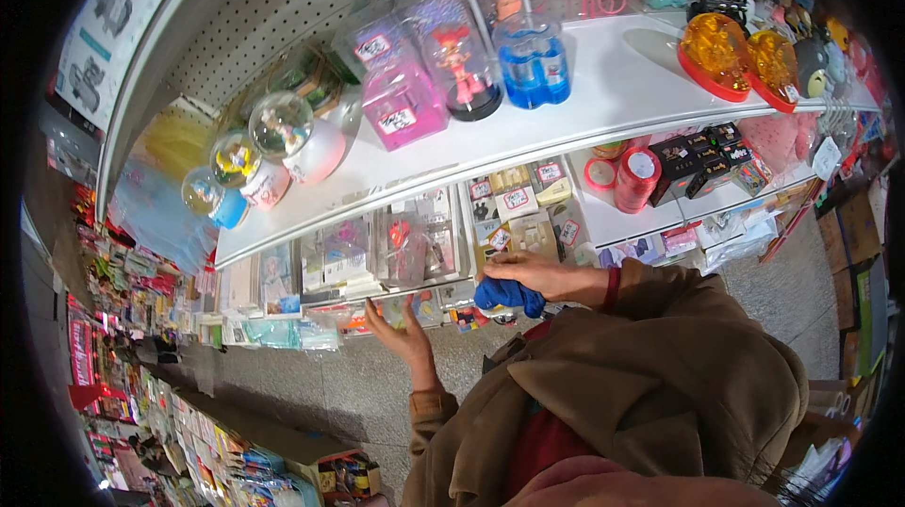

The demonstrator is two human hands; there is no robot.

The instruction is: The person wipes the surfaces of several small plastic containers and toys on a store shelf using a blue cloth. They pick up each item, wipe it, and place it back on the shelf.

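My right hand (pixel 520 274) is closed on a bunched blue cloth (pixel 509 296) in front of the lower shelf, close to small packaged goods with price tags. My left hand (pixel 401 330), empty with its fingers spread, is near the front edge of that lower shelf, below clear plastic packages (pixel 406 245). On the white upper shelf (pixel 615 76) stand snow globes (pixel 281 125), a pink box (pixel 403 108), a boxed figurine (pixel 461 72), a blue liquid-filled container (pixel 532 62) and two amber heart-shaped ornaments (pixel 715 51).
Red ribbon rolls (pixel 638 178) and black boxes (pixel 696 161) sit on the lower right shelf. Behind the upper shelf is a perforated back panel (pixel 283 5). Another goods display (pixel 226 443) stands across the tiled aisle (pixel 339 394). Distant people are at the far left.
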